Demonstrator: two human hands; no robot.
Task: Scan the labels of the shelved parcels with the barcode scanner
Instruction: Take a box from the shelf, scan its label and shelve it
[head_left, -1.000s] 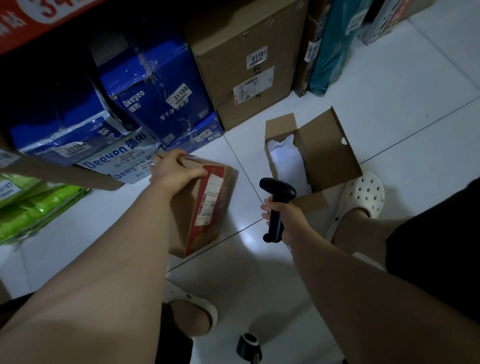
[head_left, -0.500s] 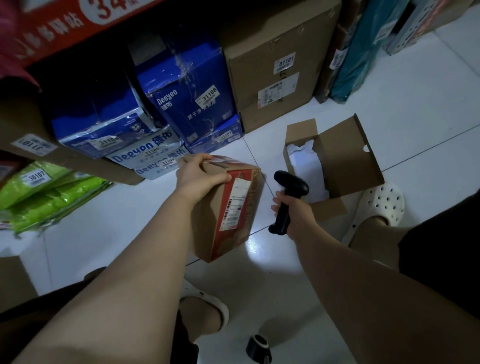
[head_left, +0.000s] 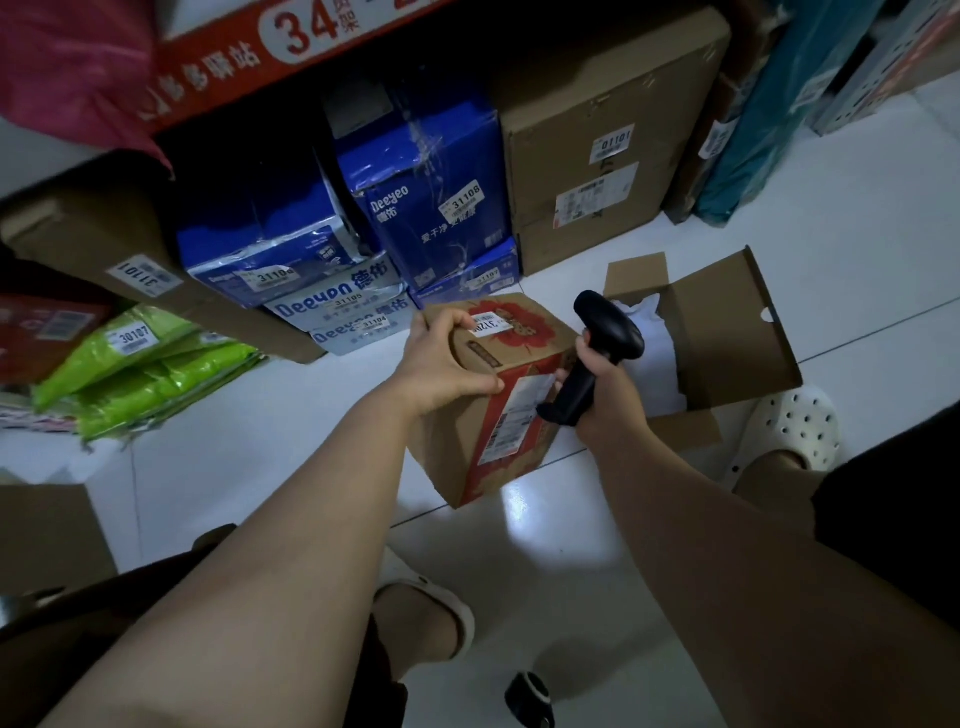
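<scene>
A: Far left, on the floor (head_left: 857, 218): green packs (head_left: 140, 364), sticker reads 30107. Above them, long brown carton (head_left: 98, 244) tagged 31101, lying tilted.

B: Next over?

A: Blue Deeyeo boxes (head_left: 426, 197) stacked under the red shelf edge (head_left: 291, 47); stickers 31106, 31108, 31105, 31104 legible. Tall brown carton (head_left: 602, 130) just right of them, tagged 01101, plus a shipping label.

B: Left hand?

A: Left hand (head_left: 441, 364) on the red-and-brown parcel (head_left: 498, 415), centre frame. Fingers curled over the top far edge, thumb pressed along the near upper edge. Grasping it, then. Forearm stretched straight forward from lower left.

B: Parcel position?

A: Standing on the floor, tipped slightly, right in front of the blue stack. Small white sticker (head_left: 488, 325) on top, starts 312, rest hidden by fingers. Long white shipping label (head_left: 519, 410) down the side facing right.

B: Scanner?

A: Barcode scanner (head_left: 597, 353), black, gripped by right hand (head_left: 602, 389) around the handle. Head raised above the parcel's right top corner. Handle just beside the shipping label, overlapping its upper end in view. Contact: can't tell. Right forearm angled in from lower right.

B: Rest?

A: Open cardboard box (head_left: 727, 332) behind the scanner, flaps up, white stuff inside. White clog (head_left: 795, 431) touching its near corner. Small black object (head_left: 530, 696) on the floor at bottom edge, too dark to identify.
</scene>
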